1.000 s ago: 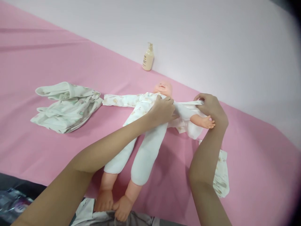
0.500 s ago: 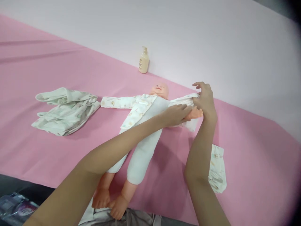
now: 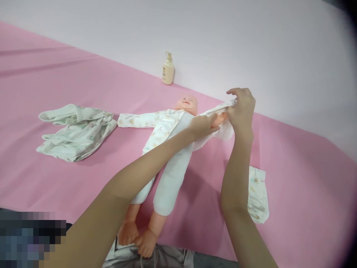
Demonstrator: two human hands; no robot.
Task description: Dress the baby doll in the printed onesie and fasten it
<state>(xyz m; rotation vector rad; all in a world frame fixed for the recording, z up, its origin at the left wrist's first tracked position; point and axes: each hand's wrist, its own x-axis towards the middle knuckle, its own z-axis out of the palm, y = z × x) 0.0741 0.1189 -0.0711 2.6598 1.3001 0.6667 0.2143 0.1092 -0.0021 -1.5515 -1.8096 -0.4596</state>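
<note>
A baby doll (image 3: 171, 186) lies on its back, its head toward the wall and its feet close to me. One side of a white printed baby shirt (image 3: 164, 130) covers its chest and the arm on my left. My left hand (image 3: 203, 125) is closed round the doll's other arm (image 3: 220, 118), just below the small hand. The loose side of the shirt is pinched between the thumb and fingers of my right hand (image 3: 243, 108), pulled up beside the doll's hand. Exactly where the sleeve opening lies is hidden by my fingers.
A crumpled printed baby garment (image 3: 78, 132) lies on the pink sheet (image 3: 134, 175) at left. A folded diaper (image 3: 258, 193) is at right, beside my right forearm. Against the white wall (image 3: 111, 26) stands a cream pump bottle (image 3: 168, 70).
My left hand has shifted left and up with the doll's arm, which now points more toward the shirt cloth. My right hand has lifted the cloth slightly higher.
</note>
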